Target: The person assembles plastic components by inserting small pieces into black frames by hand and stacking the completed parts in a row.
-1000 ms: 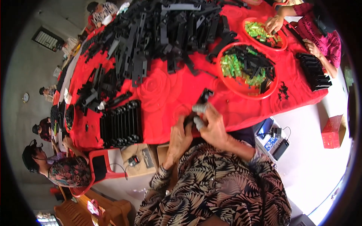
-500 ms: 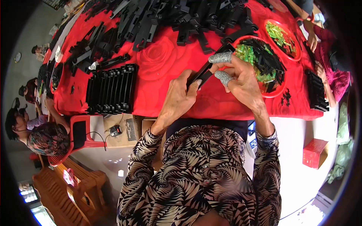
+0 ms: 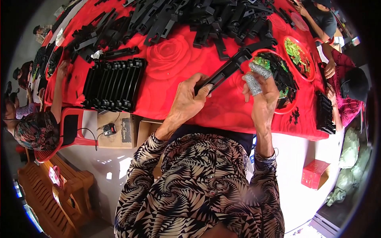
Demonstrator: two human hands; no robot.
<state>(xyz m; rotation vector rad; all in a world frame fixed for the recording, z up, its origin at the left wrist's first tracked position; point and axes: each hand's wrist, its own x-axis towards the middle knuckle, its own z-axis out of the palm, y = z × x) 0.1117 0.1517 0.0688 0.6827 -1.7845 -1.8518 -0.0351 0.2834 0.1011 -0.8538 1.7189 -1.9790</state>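
Observation:
My left hand (image 3: pixel 187 98) grips the near end of a long black plastic bracket (image 3: pixel 225 73), thumb along its side. The bracket slants up and away to the right, its notched far end close to a red-rimmed bowl. My right hand (image 3: pixel 263 101) is apart from the bracket, just left of that bowl (image 3: pixel 294 104). Grey wraps cover two of its fingers, which stand apart, and I see nothing between them. Green clear pieces (image 3: pixel 260 62) and small black strips (image 3: pixel 282 75) fill the bowl.
A row of black brackets (image 3: pixel 115 85) stands at left on the red flowered cloth (image 3: pixel 168 59). Loose brackets (image 3: pixel 198 20) heap at the back. Another bowl (image 3: pixel 312 75) holds yellow-green pieces. People sit at both sides; a co-worker's hand (image 3: pixel 331 95) is beside stacked brackets (image 3: pixel 324 113).
My right hand has left the bracket and dropped back a little, its fingers moving apart. My left hand keeps its hold, and more of the bracket shows. The whole view has shifted slightly.

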